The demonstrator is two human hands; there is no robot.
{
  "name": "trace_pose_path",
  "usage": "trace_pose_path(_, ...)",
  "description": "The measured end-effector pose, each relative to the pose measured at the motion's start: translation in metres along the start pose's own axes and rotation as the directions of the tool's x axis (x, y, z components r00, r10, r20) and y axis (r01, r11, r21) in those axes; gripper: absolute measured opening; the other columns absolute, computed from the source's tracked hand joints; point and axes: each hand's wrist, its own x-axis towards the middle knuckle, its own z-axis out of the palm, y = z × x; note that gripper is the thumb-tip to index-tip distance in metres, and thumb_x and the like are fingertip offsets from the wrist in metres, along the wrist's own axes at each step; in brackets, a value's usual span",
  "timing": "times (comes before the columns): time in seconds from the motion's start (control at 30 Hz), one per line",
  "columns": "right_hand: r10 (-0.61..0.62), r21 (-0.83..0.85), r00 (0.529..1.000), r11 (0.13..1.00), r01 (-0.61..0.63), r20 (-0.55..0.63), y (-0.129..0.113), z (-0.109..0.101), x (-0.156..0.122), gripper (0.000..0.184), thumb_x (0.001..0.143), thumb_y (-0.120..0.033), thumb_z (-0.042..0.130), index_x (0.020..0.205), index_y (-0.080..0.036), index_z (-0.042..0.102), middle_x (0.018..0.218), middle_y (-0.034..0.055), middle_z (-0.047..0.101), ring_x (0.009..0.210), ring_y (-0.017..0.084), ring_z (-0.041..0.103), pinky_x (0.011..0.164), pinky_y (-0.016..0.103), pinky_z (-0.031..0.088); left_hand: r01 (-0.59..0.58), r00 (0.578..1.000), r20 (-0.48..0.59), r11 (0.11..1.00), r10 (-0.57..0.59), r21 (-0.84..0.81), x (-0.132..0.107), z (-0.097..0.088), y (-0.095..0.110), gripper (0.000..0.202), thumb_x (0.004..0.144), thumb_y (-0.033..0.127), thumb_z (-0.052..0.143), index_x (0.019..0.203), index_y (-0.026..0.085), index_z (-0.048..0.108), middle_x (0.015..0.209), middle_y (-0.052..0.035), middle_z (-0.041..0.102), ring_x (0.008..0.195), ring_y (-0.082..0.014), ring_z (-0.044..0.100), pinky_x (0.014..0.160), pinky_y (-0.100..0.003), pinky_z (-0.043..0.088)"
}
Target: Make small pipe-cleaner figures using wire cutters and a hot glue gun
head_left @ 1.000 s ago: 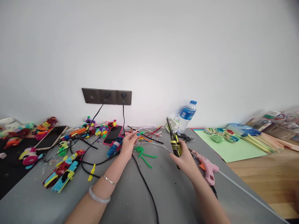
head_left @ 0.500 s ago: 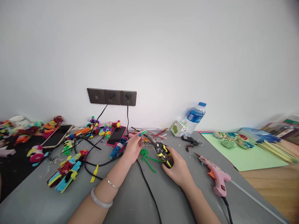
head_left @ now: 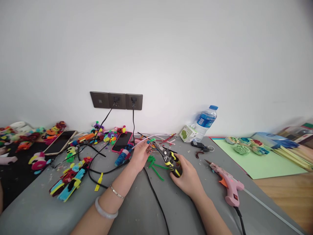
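My left hand [head_left: 141, 154] pinches a short green pipe cleaner [head_left: 152, 140] between thumb and fingers. In my right hand [head_left: 187, 174] are pliers [head_left: 168, 158] with black and yellow handles, fingers wrapped round the grips. Their jaws reach up to the green piece, beside my left fingertips; whether they are closed on it I cannot tell. Just below the pliers, a bent bundle of green pipe cleaner [head_left: 153, 162] lies on the grey table [head_left: 137, 202].
A pink glue gun [head_left: 230, 186] lies at right with its cord. Behind stand a water bottle [head_left: 205, 122] and a small box [head_left: 187, 133]. Black cables [head_left: 154, 195] cross the table. Pipe-cleaner figures [head_left: 69, 181] and phones [head_left: 122, 142] lie at left, green paper [head_left: 239, 160] at right.
The green piece at my left fingertips looks shorter and more curled against the plier jaws. Both hands stay almost in place; the view has shifted slightly.
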Motion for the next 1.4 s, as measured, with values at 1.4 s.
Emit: trace_pose_path(1.4, 0.037, 0.049, 0.999, 0.998, -0.038, 0.034, -0.0035, -0.0017, -0.0030, 0.052, 0.070, -0.022, 0.056, 0.121, -0.024, 0.048, 0.104, 0.0068, 0.067, 0.079, 0.020, 0.066, 0.071, 0.030, 0.050, -0.058, 0.998, 0.011, 0.994, 0.057, 0.091, -0.0014, -0.0002, -0.0021, 0.031, 0.055, 0.030, 0.089, 0.076, 0.015, 0.073, 0.068, 0.0009, 0.063, 0.060, -0.0074, 0.050, 0.056, -0.020, 0.037)
